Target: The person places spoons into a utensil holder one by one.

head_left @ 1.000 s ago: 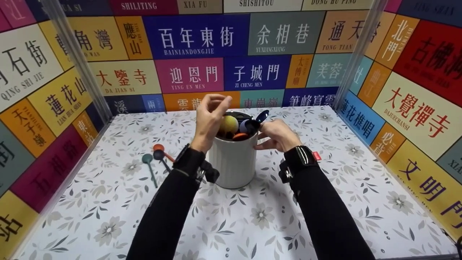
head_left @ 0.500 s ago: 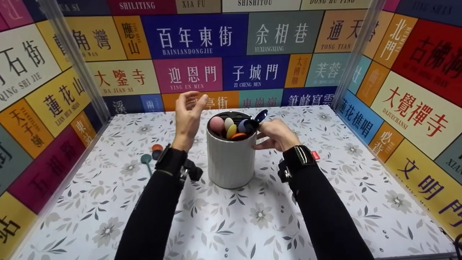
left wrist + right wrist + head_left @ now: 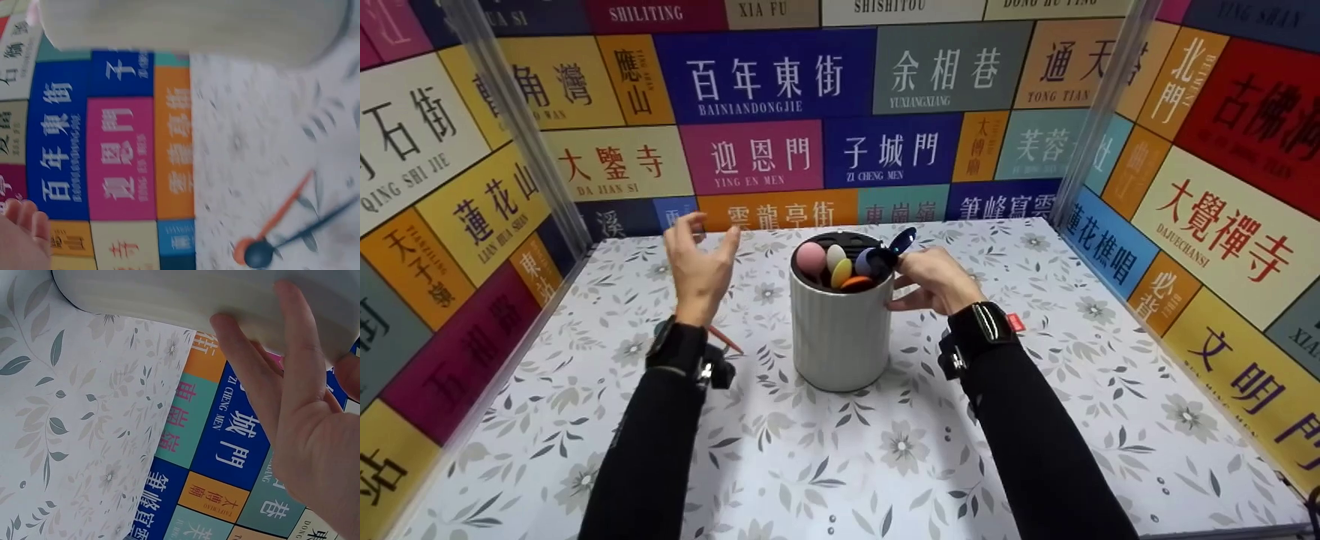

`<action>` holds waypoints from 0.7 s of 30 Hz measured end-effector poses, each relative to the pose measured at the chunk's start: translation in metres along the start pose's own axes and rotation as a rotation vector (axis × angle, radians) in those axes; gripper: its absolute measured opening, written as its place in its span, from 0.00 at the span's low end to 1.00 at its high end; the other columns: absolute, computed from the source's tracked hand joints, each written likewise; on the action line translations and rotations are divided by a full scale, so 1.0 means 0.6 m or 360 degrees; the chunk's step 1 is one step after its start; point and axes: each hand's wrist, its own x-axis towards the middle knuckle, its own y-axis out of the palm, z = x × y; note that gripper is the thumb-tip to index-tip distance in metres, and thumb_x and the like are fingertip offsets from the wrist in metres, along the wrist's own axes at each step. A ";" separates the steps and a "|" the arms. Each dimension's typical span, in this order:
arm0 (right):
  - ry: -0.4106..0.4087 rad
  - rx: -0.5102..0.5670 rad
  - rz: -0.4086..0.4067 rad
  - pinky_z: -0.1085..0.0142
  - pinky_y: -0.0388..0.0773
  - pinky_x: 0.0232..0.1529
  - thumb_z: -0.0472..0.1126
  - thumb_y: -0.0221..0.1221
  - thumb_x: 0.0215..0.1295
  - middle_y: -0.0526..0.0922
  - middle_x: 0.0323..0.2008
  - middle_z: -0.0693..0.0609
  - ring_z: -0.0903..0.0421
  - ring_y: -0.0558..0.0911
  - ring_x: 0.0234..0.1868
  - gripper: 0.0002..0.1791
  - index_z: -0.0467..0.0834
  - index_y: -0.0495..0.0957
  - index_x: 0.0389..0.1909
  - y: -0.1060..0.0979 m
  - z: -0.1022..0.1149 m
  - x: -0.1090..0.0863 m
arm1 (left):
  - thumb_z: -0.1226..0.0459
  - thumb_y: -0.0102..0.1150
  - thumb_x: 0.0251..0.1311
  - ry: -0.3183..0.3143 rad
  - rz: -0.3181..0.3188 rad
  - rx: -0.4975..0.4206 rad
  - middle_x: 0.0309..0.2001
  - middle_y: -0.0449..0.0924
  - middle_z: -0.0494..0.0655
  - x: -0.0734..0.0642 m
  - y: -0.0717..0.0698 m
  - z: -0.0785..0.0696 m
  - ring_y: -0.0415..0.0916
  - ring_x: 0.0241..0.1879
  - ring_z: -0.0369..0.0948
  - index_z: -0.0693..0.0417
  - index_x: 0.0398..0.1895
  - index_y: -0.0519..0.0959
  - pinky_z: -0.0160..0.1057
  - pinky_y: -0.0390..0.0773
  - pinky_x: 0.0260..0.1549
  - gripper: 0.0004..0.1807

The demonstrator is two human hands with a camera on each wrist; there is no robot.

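Note:
A white ribbed canister [image 3: 840,337] stands upright in mid-table, filling the top of both wrist views. Round heads in pink [image 3: 811,259], white, yellow, light blue and orange show in its dark opening. A glossy dark blue spoon-shaped head [image 3: 902,241] juts above the rim on the right. My right hand [image 3: 934,277] rests extended fingers [image 3: 301,343] against the canister's side. Away to the left, my left hand [image 3: 701,270] is raised, fingers loosely bent, holding nothing. Below it lie an orange spoon-like utensil [image 3: 287,199] and a dark one [image 3: 259,254].
The table [image 3: 900,450] has a white leaf-and-flower cover. Upright panels with coloured street-name signs [image 3: 765,75] enclose the back and both sides. A green utensil head [image 3: 661,328] peeks out beside my left wrist.
A yellow ball-like head near my left hand no longer shows there; pink, white and yellow heads now show inside. My left hand moved left and down over the utensils. The right hand stayed put.

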 end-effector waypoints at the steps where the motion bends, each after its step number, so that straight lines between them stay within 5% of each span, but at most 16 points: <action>1: -0.0004 0.0004 -0.0001 0.58 0.90 0.45 0.44 0.75 0.63 0.77 0.56 0.35 0.42 0.88 0.47 0.22 0.34 0.80 0.49 0.000 -0.001 0.000 | 0.58 0.70 0.62 -0.0047 0.0003 0.0061 0.61 0.67 0.65 0.000 -0.005 0.008 0.67 0.61 0.56 0.64 0.63 0.73 0.51 0.69 0.64 0.30; 9: -0.0033 -0.0007 -0.0003 0.57 0.90 0.43 0.44 0.75 0.62 0.77 0.56 0.38 0.42 0.86 0.50 0.21 0.34 0.82 0.46 0.003 -0.010 0.003 | 0.51 0.69 0.63 -0.0288 0.0021 0.0560 0.70 0.59 0.68 -0.015 -0.042 0.091 0.59 0.69 0.63 0.60 0.73 0.66 0.62 0.63 0.68 0.40; 13: -0.0046 -0.0020 -0.0002 0.57 0.90 0.44 0.44 0.74 0.63 0.77 0.55 0.38 0.42 0.86 0.49 0.19 0.34 0.82 0.46 0.004 -0.010 0.003 | 0.51 0.67 0.64 -0.0437 0.0051 0.0668 0.72 0.55 0.68 -0.028 -0.062 0.128 0.55 0.72 0.64 0.58 0.78 0.59 0.64 0.61 0.69 0.45; 21: -0.0048 -0.0036 -0.0019 0.58 0.90 0.44 0.45 0.72 0.67 0.78 0.53 0.36 0.44 0.89 0.39 0.20 0.34 0.81 0.48 -0.002 -0.002 0.001 | 0.61 0.57 0.71 -0.0623 0.0264 0.0842 0.75 0.45 0.70 -0.031 -0.093 0.172 0.48 0.73 0.68 0.55 0.83 0.48 0.69 0.58 0.68 0.43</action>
